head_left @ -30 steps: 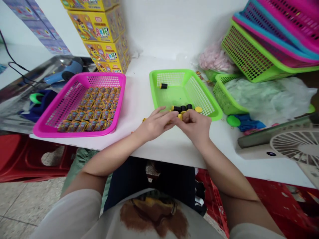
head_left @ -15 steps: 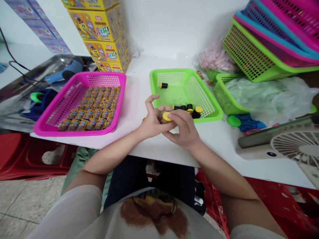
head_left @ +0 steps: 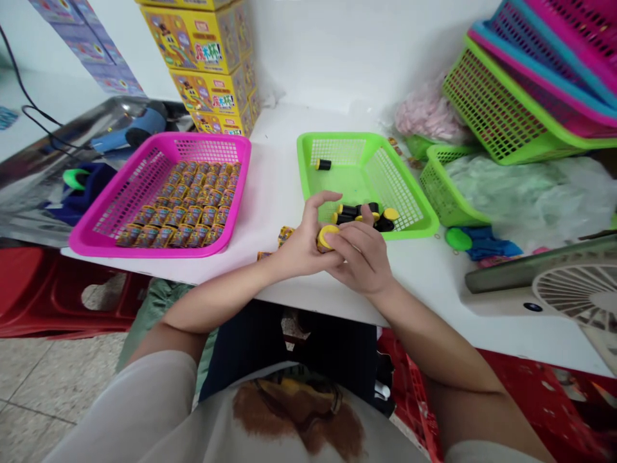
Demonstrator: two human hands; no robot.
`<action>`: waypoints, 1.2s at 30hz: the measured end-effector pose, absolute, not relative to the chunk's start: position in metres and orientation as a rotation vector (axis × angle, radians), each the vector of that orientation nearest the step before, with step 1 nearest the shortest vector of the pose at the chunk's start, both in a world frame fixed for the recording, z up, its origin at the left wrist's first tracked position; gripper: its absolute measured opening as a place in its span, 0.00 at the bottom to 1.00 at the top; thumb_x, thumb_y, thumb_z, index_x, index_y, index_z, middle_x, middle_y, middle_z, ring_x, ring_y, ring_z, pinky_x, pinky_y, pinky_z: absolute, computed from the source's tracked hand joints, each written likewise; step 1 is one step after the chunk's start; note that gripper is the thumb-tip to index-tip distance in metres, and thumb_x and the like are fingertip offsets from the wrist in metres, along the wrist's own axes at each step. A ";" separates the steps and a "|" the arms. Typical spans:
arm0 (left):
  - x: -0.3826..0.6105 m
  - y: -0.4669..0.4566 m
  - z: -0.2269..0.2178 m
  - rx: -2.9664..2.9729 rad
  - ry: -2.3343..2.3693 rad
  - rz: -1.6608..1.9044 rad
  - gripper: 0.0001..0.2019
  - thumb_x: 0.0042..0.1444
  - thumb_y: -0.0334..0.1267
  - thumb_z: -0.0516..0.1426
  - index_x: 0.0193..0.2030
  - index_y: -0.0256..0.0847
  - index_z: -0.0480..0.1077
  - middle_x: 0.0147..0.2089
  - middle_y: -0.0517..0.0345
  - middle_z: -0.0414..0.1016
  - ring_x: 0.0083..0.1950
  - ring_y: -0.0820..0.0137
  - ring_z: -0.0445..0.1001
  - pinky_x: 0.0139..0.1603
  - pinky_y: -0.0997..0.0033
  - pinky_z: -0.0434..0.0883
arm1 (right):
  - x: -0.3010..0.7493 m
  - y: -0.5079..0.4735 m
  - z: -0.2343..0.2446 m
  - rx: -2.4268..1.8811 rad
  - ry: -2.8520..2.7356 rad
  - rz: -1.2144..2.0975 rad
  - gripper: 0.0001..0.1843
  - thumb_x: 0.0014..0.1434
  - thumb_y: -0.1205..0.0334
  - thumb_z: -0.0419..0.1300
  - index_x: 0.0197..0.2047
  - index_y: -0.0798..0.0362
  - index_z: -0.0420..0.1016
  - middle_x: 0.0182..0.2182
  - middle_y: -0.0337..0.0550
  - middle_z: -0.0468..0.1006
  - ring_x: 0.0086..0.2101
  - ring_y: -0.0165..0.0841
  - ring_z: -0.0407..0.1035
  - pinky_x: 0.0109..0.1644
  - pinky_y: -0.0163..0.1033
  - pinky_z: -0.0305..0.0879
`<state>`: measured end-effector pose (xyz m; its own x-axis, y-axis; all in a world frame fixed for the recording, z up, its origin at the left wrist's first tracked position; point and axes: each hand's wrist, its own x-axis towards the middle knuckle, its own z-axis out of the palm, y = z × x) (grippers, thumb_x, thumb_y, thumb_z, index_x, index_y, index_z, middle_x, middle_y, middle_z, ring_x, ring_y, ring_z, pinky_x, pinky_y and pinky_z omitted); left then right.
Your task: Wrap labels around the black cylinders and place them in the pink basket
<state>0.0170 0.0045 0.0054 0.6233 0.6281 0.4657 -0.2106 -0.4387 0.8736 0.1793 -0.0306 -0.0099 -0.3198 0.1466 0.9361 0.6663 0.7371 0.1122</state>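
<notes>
A small cup with a yellow lid [head_left: 328, 236] is held between both hands, over the table's front edge. My left hand [head_left: 306, 249] is closed round it, index finger raised and bent. My right hand [head_left: 367, 260] has its fingers pressed against the lid and side; my palms hide the cup's lower part. Just behind the hands stands a green basket [head_left: 430, 225] with several black cups with yellow ends [head_left: 323, 164] in it. Beside my left wrist lie a few printed wrappers or wrapped cups [head_left: 285, 235], partly hidden.
At left, a pink basket [head_left: 154, 251] holds rows of wrapped cups [head_left: 193, 215]. Yellow boxes [head_left: 207, 87] are stacked behind it. On the right are piled baskets [head_left: 486, 103], a basket of clear plastic bags [head_left: 535, 186], a blue balloon-like item [head_left: 489, 241] and a fan [head_left: 578, 296].
The view has shifted slightly, so the baskets appear farther right. My right fingers have moved down the lid's side, and more of the printed pieces by my left wrist show.
</notes>
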 end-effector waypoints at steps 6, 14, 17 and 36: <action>0.006 0.008 0.016 1.717 0.161 0.701 0.36 0.60 0.37 0.63 0.67 0.53 0.46 0.28 0.75 0.58 0.19 0.77 0.63 0.21 0.74 0.63 | 0.187 -0.031 -0.002 -0.520 -1.969 -0.563 0.18 0.74 0.57 0.61 0.64 0.48 0.73 0.47 0.44 0.82 0.51 0.39 0.80 0.74 0.65 0.73; 0.012 0.013 0.008 1.992 0.212 1.124 0.31 0.63 0.35 0.62 0.65 0.55 0.49 0.48 0.62 0.77 0.38 0.74 0.80 0.34 0.76 0.76 | 0.197 -0.025 -0.022 -0.767 -1.957 -0.617 0.17 0.70 0.51 0.64 0.61 0.34 0.76 0.44 0.39 0.79 0.49 0.40 0.77 0.75 0.76 0.66; 0.003 0.008 0.020 2.166 0.435 1.258 0.21 0.63 0.37 0.64 0.58 0.47 0.61 0.49 0.58 0.78 0.46 0.73 0.81 0.42 0.75 0.78 | 0.200 -0.021 -0.026 -0.925 -1.949 -0.534 0.15 0.67 0.51 0.67 0.56 0.32 0.78 0.43 0.39 0.77 0.50 0.40 0.74 0.78 0.77 0.58; -0.199 0.136 0.083 2.119 1.982 0.022 0.11 0.59 0.41 0.70 0.44 0.37 0.81 0.30 0.66 0.78 0.35 0.73 0.69 0.49 0.68 0.69 | 0.238 0.036 0.034 -1.974 -2.207 0.759 0.28 0.61 0.47 0.66 0.62 0.46 0.83 0.59 0.46 0.85 0.56 0.48 0.80 0.64 0.50 0.75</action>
